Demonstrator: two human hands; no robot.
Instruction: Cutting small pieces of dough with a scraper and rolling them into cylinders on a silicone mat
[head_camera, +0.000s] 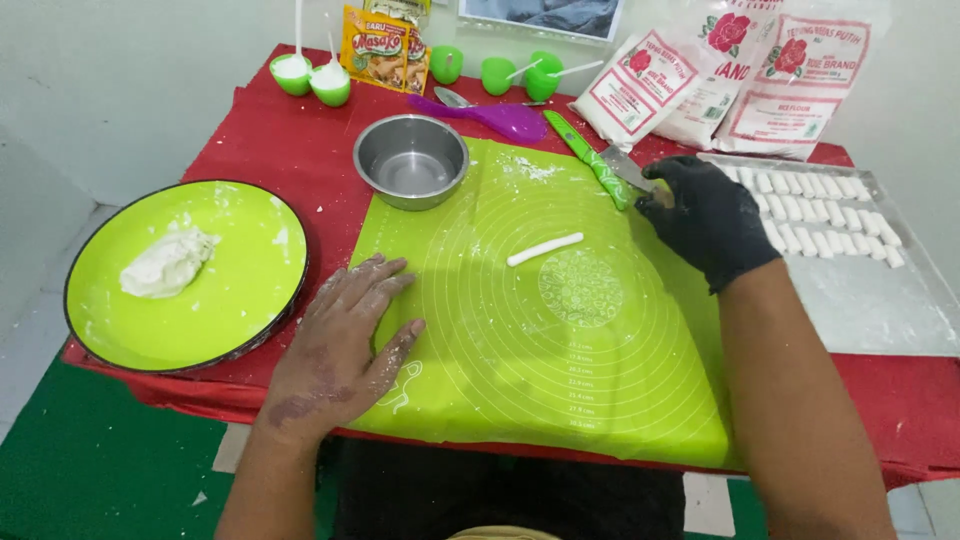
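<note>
The gloved right hand (708, 220) grips the blade end of the green-handled knife (598, 165) on the green mat (560, 340). The bare left hand (340, 345) rests flat, fingers spread, on the mat's left edge. The dough strip (544, 249) lies between both hands.

1 head-worn camera looks steeply down from above the person's chest, facing forward across a red table (290, 150) toward a white wall (130, 70). It sits close, with both forearms entering from the bottom edge over a green mat (560, 350).
</note>
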